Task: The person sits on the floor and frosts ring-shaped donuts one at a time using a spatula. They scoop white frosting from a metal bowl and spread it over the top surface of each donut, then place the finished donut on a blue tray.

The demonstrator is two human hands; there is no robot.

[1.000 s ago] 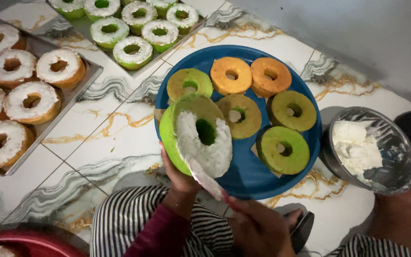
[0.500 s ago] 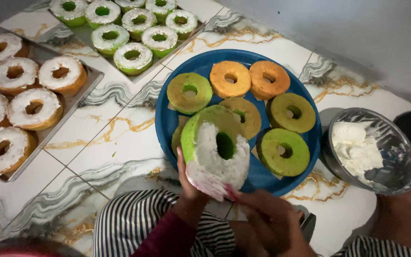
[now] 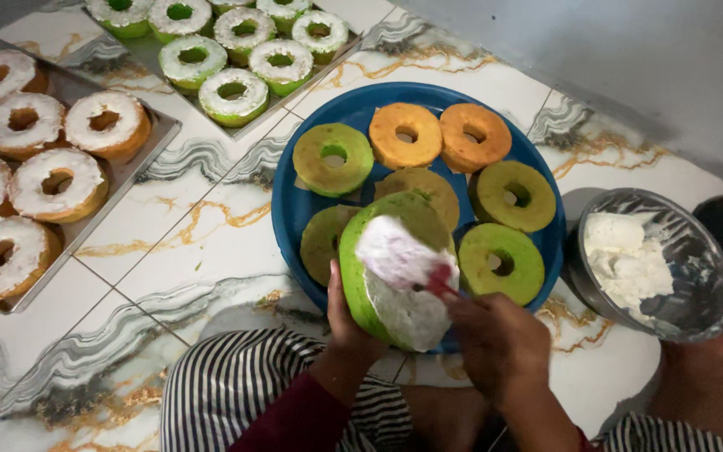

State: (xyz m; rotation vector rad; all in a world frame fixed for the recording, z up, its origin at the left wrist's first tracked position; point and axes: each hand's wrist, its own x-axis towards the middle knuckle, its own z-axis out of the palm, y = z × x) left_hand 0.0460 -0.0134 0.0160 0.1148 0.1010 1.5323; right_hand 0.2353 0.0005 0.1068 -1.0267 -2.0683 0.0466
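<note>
My left hand (image 3: 346, 322) holds a green ring cake (image 3: 395, 268) tilted on its edge above the near rim of a blue round tray (image 3: 294, 205). White cream covers most of the cake's face. My right hand (image 3: 495, 343) grips a small red-handled spreader (image 3: 437, 280) whose blade lies on the cream over the cake's hole. On the tray lie several plain ring cakes, green (image 3: 500, 261) and orange (image 3: 405, 134).
A metal bowl of white cream (image 3: 650, 264) stands right of the tray. A metal tray of frosted brown ring cakes (image 3: 39, 180) is at the left, and a tray of frosted green ones (image 3: 232, 59) at the back. Striped trouser legs (image 3: 236, 385) are below.
The cake has turned in my left hand and cream now covers its hole. My right hand has moved up onto the cake's face with the spreader.
</note>
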